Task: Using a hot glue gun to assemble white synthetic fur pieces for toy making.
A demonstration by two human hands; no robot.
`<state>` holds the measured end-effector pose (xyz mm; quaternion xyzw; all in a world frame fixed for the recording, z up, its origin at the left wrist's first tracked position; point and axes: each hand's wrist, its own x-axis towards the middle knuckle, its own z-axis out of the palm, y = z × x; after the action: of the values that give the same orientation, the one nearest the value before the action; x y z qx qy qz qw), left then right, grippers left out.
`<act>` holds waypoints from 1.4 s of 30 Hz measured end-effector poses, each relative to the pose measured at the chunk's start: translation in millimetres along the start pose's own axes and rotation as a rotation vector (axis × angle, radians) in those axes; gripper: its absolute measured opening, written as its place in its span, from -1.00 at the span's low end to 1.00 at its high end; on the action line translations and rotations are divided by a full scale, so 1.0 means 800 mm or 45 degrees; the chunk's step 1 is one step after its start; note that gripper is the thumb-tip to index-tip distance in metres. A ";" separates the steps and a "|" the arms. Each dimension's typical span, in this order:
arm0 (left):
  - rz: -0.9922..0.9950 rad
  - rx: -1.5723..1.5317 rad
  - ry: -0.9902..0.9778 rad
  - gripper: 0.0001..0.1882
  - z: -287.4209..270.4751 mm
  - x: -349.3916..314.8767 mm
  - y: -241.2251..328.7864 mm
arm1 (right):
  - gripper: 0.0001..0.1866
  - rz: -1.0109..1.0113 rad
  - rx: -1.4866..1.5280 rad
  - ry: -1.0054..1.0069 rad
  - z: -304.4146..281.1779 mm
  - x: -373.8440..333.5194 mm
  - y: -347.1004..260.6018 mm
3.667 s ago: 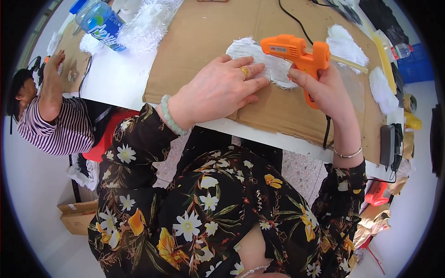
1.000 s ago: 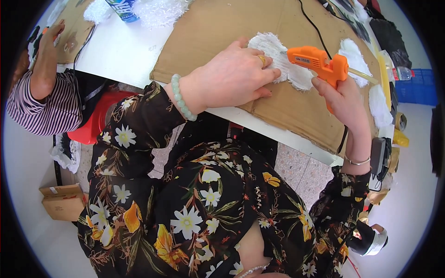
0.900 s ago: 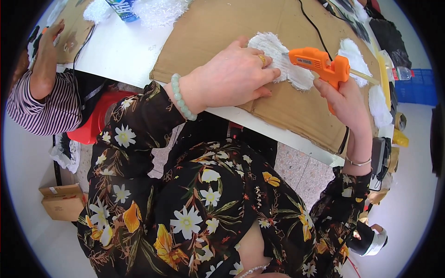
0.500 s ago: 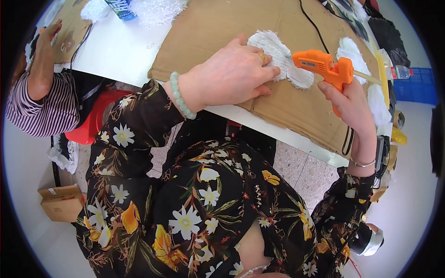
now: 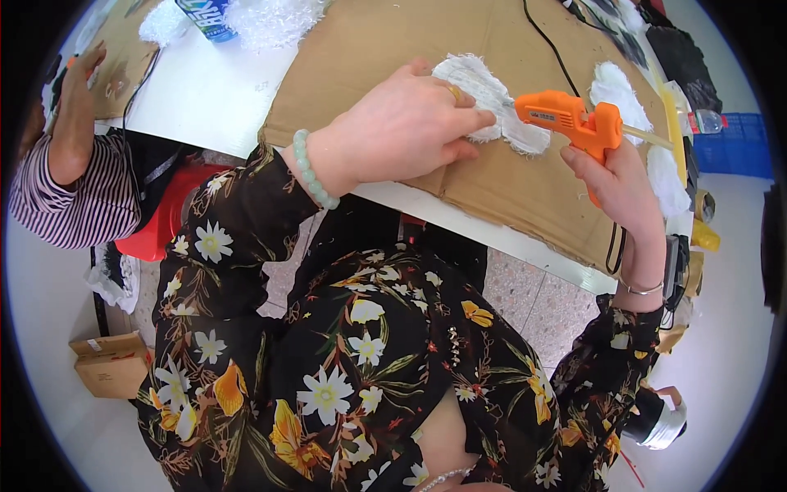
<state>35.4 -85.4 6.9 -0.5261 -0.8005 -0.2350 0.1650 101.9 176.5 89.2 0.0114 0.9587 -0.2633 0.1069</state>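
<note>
A white, fuzzy-edged padded cloth piece (image 5: pixel 471 78), narrowed in its middle, lies on a brown cardboard sheet (image 5: pixel 352 74). My left hand (image 5: pixel 410 127) rests at its left side, fingers spread and fingertips touching it; they cover part of its edge. Wrapped round the handle of an orange glue gun (image 5: pixel 557 113) is my right hand (image 5: pixel 616 189). The nozzle points left, at or just above the piece's narrow middle; whether it touches I cannot tell. A pale glue stick (image 5: pixel 649 135) juts from the gun's back end.
More white pieces (image 5: pixel 615 88) lie right of the gun. A black cord (image 5: pixel 545 37) crosses the cardboard. On the white table (image 5: pixel 205 90) stand a blue container (image 5: pixel 211 20) and fluffy white fibre (image 5: pixel 275 18). A co-worker in a striped top (image 5: pixel 78 193) works at left, near a red stool (image 5: pixel 168 217).
The whole view has shifted slightly. My left hand's fingers have moved a little on the cloth piece. The glue gun keeps nearly the same place over it.
</note>
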 end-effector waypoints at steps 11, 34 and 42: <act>-0.403 -0.161 0.002 -0.74 -0.008 0.079 -0.059 | -0.66 -0.105 0.021 0.104 0.006 -0.008 0.000; 0.299 -0.034 -0.163 -0.86 0.018 0.065 -0.054 | -0.73 -0.141 0.026 0.094 0.014 -0.021 0.035; 0.053 -0.102 -0.200 -0.70 0.030 0.077 -0.037 | -0.70 -0.144 0.028 0.125 0.015 -0.023 0.032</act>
<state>-16.1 -35.2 12.2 -0.5655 -0.7899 -0.2214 0.0853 124.3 192.9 69.8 -0.0286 0.9590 -0.2785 0.0445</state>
